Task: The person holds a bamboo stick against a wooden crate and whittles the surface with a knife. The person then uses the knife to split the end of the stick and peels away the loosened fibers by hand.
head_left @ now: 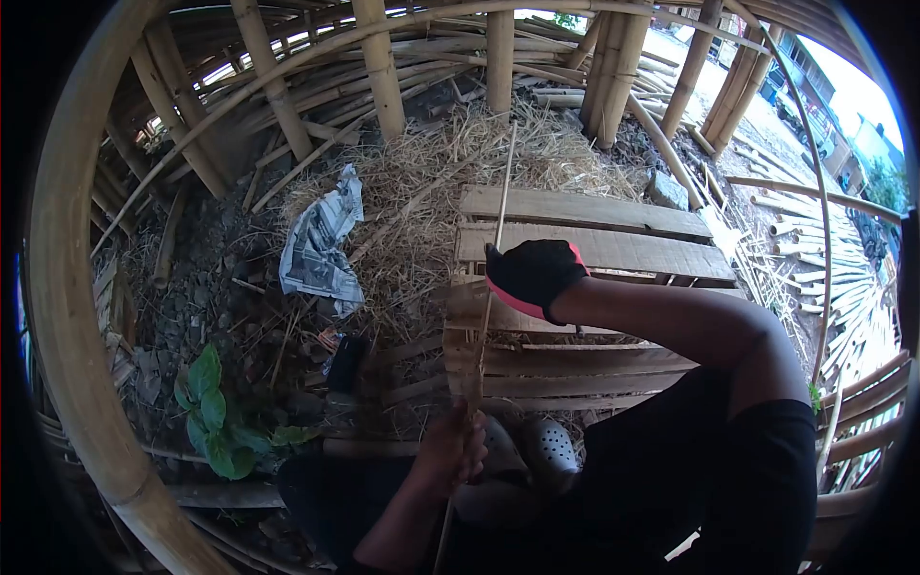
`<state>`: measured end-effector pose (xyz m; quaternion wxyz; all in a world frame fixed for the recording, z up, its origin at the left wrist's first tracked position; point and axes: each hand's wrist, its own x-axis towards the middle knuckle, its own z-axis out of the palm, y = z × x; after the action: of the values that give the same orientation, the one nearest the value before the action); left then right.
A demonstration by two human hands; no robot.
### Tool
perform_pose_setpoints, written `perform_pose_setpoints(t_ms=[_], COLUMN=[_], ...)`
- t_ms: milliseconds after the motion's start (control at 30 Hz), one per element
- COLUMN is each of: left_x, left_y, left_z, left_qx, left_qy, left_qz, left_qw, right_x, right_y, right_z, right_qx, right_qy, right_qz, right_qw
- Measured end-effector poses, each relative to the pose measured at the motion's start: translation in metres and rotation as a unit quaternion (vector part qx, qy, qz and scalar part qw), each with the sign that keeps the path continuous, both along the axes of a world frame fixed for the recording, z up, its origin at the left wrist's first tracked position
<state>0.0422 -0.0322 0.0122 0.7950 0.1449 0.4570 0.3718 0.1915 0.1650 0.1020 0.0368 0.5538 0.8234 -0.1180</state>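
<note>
A long thin bamboo strip [504, 182] runs from above the wooden slats down to my lap. My bare left hand [450, 446] is closed round its lower part, near my shoes, and the strip's tail comes out below the hand. Farther up, my right hand [537, 278], in a black and red glove, is closed at the strip with the thumb along it. The glove hides the right fingers, so whether they hold anything else cannot be seen. Beneath the right hand lies a pallet-like platform of wooden slats [594, 359].
Bamboo posts [380, 72] and stacked poles stand behind. A crumpled newspaper [324, 244] lies on dry straw [422, 216] to the left. A dark object [347, 364] and a leafy plant [209, 412] are lower left. A thick curved bamboo pole [77, 287] borders the left side. Cut bamboo [843, 297] lies right.
</note>
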Motion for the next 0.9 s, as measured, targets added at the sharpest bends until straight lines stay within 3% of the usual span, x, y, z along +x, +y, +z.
perform_pose_setpoints(t_ms=[67,267,400,567,633,833,900], left_x=[0.004,0.004,0.006,0.001,0.003,0.009,0.009], left_y=[0.0,-0.013,-0.011,-0.007,-0.003,-0.002,-0.003], left_z=[0.001,0.007,0.003,-0.005,-0.001,0.006,0.008], left_qx=[0.009,-0.007,-0.027,0.006,0.013,-0.013,-0.017], left_qy=[0.014,0.05,0.007,-0.03,0.028,0.048,0.047], left_qz=[0.001,0.001,0.009,0.0,0.004,0.015,0.011], left_qw=[1.0,0.999,1.0,1.0,1.0,0.999,0.999], right_x=[0.002,0.003,0.003,0.009,0.008,-0.003,-0.008], right_y=[-0.011,-0.027,-0.042,-0.033,-0.036,-0.043,-0.045], right_z=[-0.013,-0.007,-0.015,-0.007,0.003,0.019,0.007], right_qx=[0.122,0.075,0.071,0.008,-0.009,-0.076,-0.042], right_qy=[-0.01,-0.024,-0.005,0.047,0.061,0.052,0.043], right_qz=[0.024,0.069,0.114,0.107,0.105,0.02,0.053], right_qw=[0.992,0.995,0.991,0.993,0.993,0.996,0.997])
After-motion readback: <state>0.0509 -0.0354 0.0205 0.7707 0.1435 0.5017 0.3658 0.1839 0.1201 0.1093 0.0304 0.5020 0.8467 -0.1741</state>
